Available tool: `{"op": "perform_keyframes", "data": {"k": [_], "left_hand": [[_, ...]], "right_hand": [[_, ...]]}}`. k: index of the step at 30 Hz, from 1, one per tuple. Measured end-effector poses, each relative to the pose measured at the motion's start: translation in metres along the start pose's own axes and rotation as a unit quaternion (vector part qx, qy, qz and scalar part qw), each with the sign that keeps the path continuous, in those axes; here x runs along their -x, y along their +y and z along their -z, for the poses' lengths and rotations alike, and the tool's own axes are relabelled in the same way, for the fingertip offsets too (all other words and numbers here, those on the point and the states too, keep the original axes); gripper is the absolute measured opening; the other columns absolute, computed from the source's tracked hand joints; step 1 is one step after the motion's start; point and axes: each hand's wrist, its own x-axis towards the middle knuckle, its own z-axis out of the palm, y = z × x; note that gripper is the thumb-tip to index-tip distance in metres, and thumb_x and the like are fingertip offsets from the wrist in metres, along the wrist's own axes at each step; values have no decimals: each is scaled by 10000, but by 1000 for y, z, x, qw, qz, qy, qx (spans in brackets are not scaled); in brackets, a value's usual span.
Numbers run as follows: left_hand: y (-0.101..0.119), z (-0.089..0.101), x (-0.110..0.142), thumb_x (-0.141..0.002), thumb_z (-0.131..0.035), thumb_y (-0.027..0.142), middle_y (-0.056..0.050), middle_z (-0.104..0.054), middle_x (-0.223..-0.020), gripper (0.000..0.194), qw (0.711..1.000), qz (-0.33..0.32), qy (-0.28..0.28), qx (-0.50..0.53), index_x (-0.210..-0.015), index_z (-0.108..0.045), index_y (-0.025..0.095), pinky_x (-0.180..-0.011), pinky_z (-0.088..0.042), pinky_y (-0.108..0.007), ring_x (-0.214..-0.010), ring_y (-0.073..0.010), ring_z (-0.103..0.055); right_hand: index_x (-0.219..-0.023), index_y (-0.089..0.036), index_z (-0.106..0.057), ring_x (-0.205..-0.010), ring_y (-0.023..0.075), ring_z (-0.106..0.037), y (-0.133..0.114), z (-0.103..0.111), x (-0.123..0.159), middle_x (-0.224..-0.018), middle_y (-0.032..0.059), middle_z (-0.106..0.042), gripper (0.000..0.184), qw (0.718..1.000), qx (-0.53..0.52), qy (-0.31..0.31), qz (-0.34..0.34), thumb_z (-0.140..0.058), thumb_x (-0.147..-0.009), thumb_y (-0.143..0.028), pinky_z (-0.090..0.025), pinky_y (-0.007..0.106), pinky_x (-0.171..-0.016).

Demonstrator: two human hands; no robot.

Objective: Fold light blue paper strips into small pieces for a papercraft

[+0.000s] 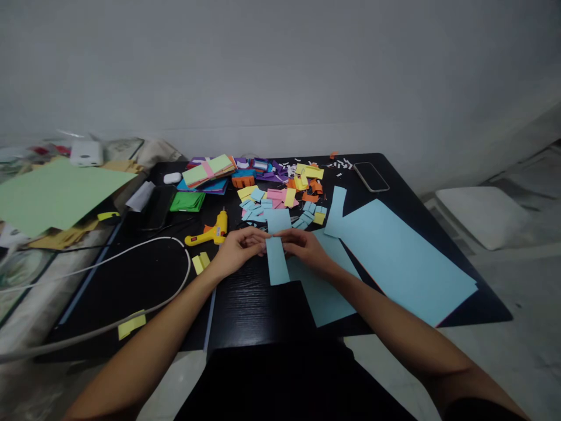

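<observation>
Extending from twelve to six o'clock along its long axis, the light-blue paper strip (277,266) lies between the left hand (240,248) (nine o'clock) and right hand (307,249) (three o'clock), about equally near; both pinch it beside the blue piece (279,219) at twelve.

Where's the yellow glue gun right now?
In the head view, the yellow glue gun is on the black table, left of the left hand and below the green papers.
</observation>
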Motion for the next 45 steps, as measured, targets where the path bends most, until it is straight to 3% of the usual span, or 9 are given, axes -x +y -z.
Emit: {"op": "perform_keyframes", "data": {"k": [4, 14, 20, 26, 31, 37, 45], "left_hand": [[-1, -3, 0, -794, -808, 268, -63, -789, -831, 220, 1000, 4, 4, 9, -971, -762, 144, -689, -616, -284, -708, -161, -732], [3, -12, 3, -830, -791, 314, -8, -719, -731, 206, 1000, -6, 15, 0, -897, -683, 152, -658, -583, -260, -643, -130, -683], [-2, -22, 4, -811, -826, 372, 55, -640, -695, 356, 994, -40, 90, 39, -935, -538, 204, -625, -566, -239, -606, -112, -644], [2, -24, 8, -841, -798, 339, -6, -693, -799, 240, 992, -69, 102, -29, -984, -705, 169, -708, -566, -256, -711, -123, -657], [1, -22, 10, -815, -826, 313, -18, -718, -818, 267, 988, -91, 108, -60, -1031, -749, 175, -740, -576, -278, -737, -138, -673], [7, -22, 12, -855, -816, 283, -31, -738, -841, 161, 967, -157, 134, -152, -999, -811, 211, -711, -560, -272, -738, -141, -670], [11, -21, 15, -913, -770, 317, -52, -766, -874, 114, 938, -227, 127, -230, -980, -828, 245, -741, -568, -316, -809, -187, -704]], "right_hand": [[-979, -192, -759, -779, 204, -737, 3, 1, -1, -885, 55, -788, 265, 999, 39, 16, 23, -752, -840, -417, -612, 323, -677], [-786, -187, -694, -652, 152, -653, 6, -5, 1, -723, 4, -687, 279, 993, 96, 61, 35, -763, -834, -453, -581, 298, -659], [-1029, -233, -610, -718, 171, -687, 5, -14, 6, -805, -6, -726, 335, 994, 35, 98, 42, -796, -804, -398, -579, 305, -671], [-946, -227, -702, -756, 177, -694, 2, -16, 10, -835, 21, -743, 167, 982, 101, 125, 104, -757, -847, -349, -569, 314, -718], [-1005, -232, -786, -809, 203, -729, 0, -15, 13, -885, 43, -776, 241, 978, 119, 126, 119, -831, -815, -375, -608, 355, -778], [-1047, -259, -820, -798, 216, -740, 0, -16, 14, -901, 48, -803, 261, 967, 146, 152, 143, -846, -823, -390, -625, 391, -791], [-964, -279, -833, -793, 214, -704, -3, -16, 15, -882, 45, -773, 168, 959, 162, 160, 167, -832, -848, -401, -603, 383, -766]]}}
